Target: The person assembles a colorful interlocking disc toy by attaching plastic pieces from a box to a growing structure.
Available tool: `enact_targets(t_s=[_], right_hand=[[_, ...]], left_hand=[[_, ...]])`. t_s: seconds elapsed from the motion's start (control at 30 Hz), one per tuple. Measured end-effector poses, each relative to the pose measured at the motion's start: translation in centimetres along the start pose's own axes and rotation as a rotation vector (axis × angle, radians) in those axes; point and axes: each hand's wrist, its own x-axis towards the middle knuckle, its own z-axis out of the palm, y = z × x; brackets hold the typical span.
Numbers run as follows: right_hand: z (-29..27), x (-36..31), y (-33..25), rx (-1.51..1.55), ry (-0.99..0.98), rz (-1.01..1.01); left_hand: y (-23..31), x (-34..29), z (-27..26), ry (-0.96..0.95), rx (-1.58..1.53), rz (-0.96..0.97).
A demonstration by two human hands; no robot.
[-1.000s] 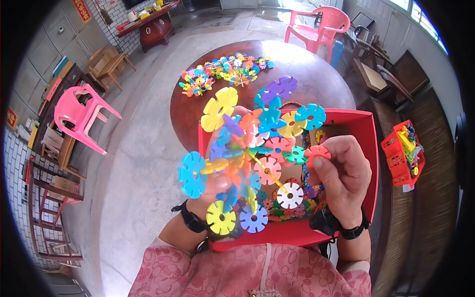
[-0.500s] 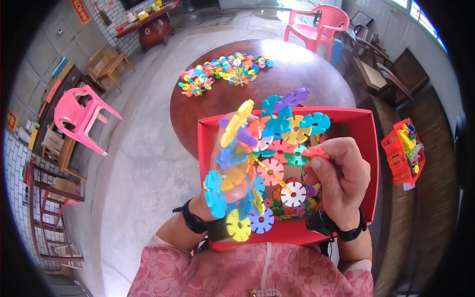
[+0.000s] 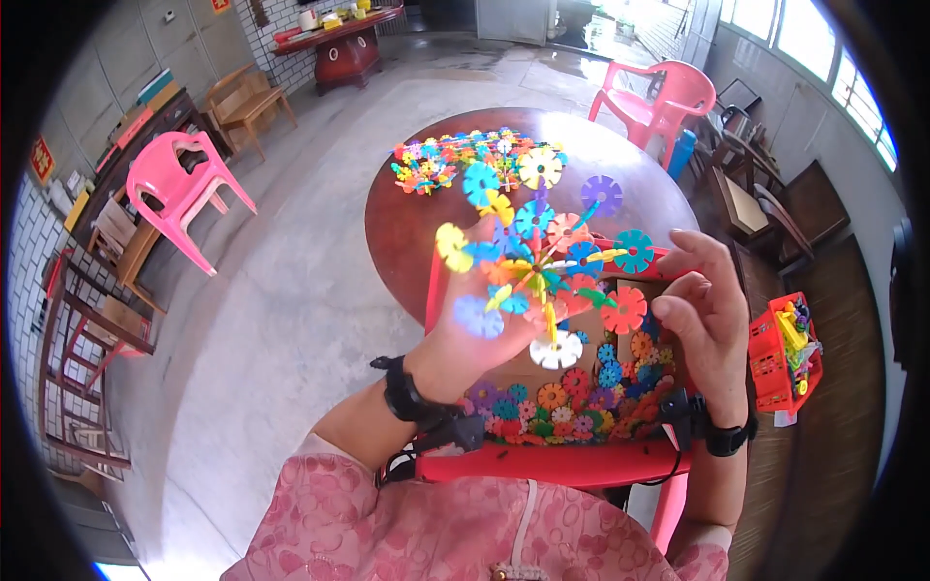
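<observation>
My left hand (image 3: 463, 341) is closed around the underside of a radiating cluster of interlocking plastic flower discs (image 3: 536, 221), raised over a red box. Its slotted discs are blue, yellow, orange, purple and other colours, with a white disc (image 3: 556, 351) at the bottom. My right hand (image 3: 715, 324) is just right of the cluster, thumb and fingers apart and holding nothing. Nearest to its thumb is a red disc (image 3: 623, 310) on the cluster's right side. Under both hands the red box (image 3: 552, 467) contains many loose small discs (image 3: 552, 395) and brown cardboard. The cluster covers part of my left fingers.
Behind the box is a round brown table (image 3: 397, 232) bearing more joined discs (image 3: 465, 155). A red basket (image 3: 765, 363) of colourful plastic pieces sits at the right on a dark wooden surface. Pink plastic chairs stand at left (image 3: 174, 189) and far right (image 3: 668, 92).
My right hand has let go of the red disc and drawn away to the right, its fingers spreading. My left hand has turned the cluster, so its discs now fan out toward me.
</observation>
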Motion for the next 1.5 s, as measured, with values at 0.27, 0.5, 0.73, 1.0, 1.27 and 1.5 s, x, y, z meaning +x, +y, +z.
enact_targets(t_s=[0.27, 0.5, 0.73, 1.0, 1.27, 1.5], right_hand=[[1.4, 0.7, 0.2, -0.03, -0.041, -0.024], [1.4, 2.7, 1.0, 0.086, -0.04, 0.096], [1.3, 2.0, 5.9, 0.157, -0.206, 0.262], [4.2, -3.7, 11.1, -0.563, -0.732, -0.168], [7.6, -8.9, 15.6, -0.744, -0.879, -0.182], [7.4, -9.2, 15.7, -0.698, -0.853, -0.171]], left_hand=[[-0.8, 0.6, 1.4, 0.09, -0.095, 0.132], [-0.6, 0.5, 1.6, -0.071, -0.031, 0.009], [0.0, -0.3, -0.5, 0.017, 0.035, 0.186], [0.1, -1.0, 1.9, -0.086, 0.167, 0.328], [0.5, -2.9, 3.3, 0.115, 0.284, 0.345], [0.6, -3.3, 2.7, 0.207, 0.36, 0.356]])
